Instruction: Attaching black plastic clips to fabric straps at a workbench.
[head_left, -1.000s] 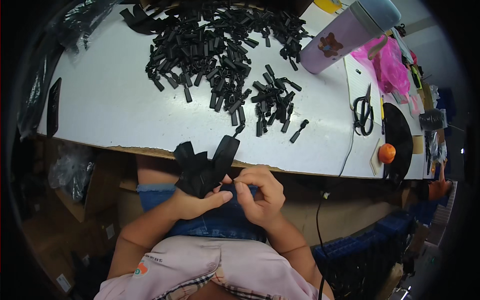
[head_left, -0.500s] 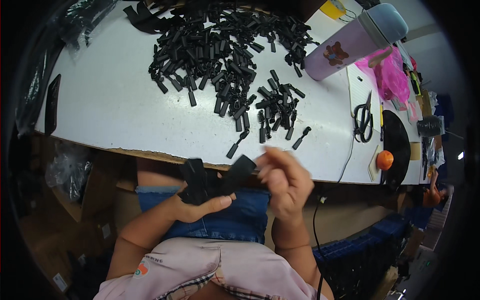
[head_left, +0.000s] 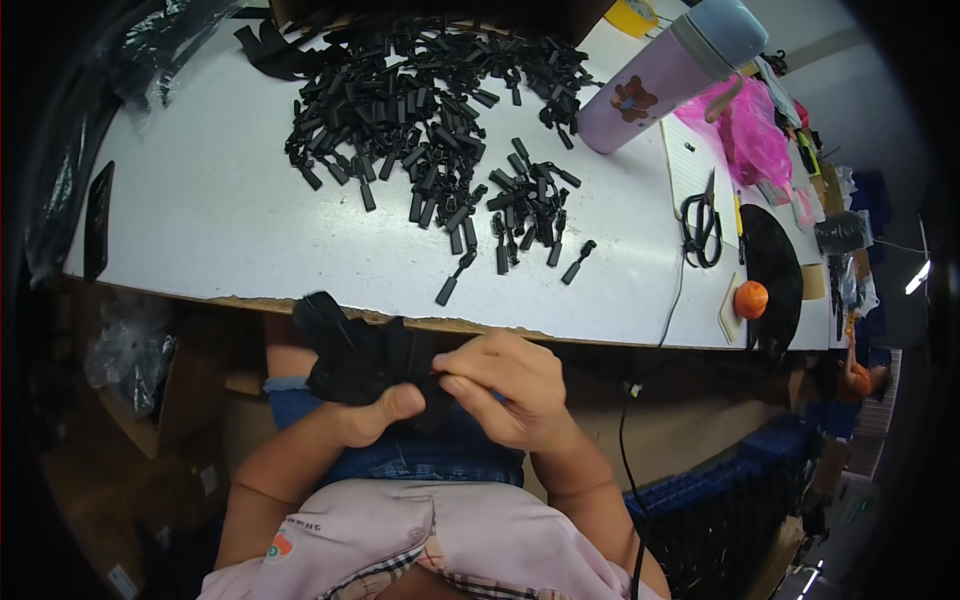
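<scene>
Over my lap, just off the table's front edge, my left hand [head_left: 377,415] is wrapped round a bunch of black fabric strips [head_left: 352,350], its thumb on top. My right hand [head_left: 507,388] meets it from the right, thumb and forefinger pinched on the right end of the strips. Anything small between those fingertips is hidden. On the table beyond lies a large heap of black zipper sliders with long pulls [head_left: 385,105]. A smaller group of sliders [head_left: 528,205] is nearer on the right, and one loose slider [head_left: 456,278] lies close to the edge.
A lilac bottle [head_left: 650,85] stands at the back right of the white table [head_left: 200,225]. Black scissors [head_left: 702,225], an orange fruit [head_left: 750,299] and a pink plastic bag [head_left: 752,140] are further right. A dark phone-like slab [head_left: 97,222] lies far left. A cable [head_left: 628,440] hangs beside my right arm.
My right hand has come down and left from above the table edge to pinch the strips. The strips have folded and shifted left in my left hand. The whole view has shifted slightly.
</scene>
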